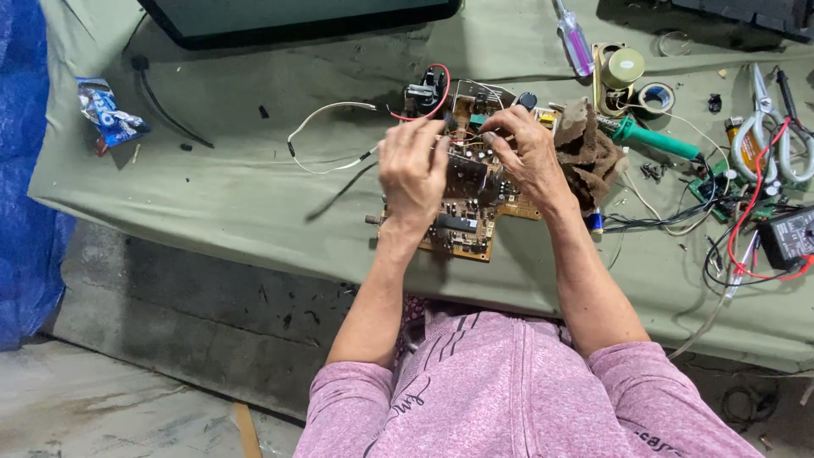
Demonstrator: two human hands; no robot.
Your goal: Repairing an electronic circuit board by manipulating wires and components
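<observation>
Both hands were down on a tan circuit board (475, 225) that sat on the olive cloth-covered surface (237, 195), roughly in the middle of it. The left hand (413, 174) lay over the board's left half, fingers curled down onto the components. The right hand (527, 148) was on the upper right part, fingertips bent in toward the parts near the middle. Couldn't really tell whether either one was actually pinching something or just resting there, the fingers hid it. The two hands were close together, nearly touching above the board.

A black part with a red wire loop (426, 92) stuck up at the board's far end, and a white wire (326, 136) trailed off to the left. Just right of the board was a crumpled brown rag (589, 153). Past that lay a green-handled soldering iron (657, 140), a screwdriver with a purple handle (576, 41), a roll of tape (655, 97), scissors with white handles (767, 127) and a tangle of red and black wires (746, 229). A blue snack wrapper (106, 108) lay well off to the left.
</observation>
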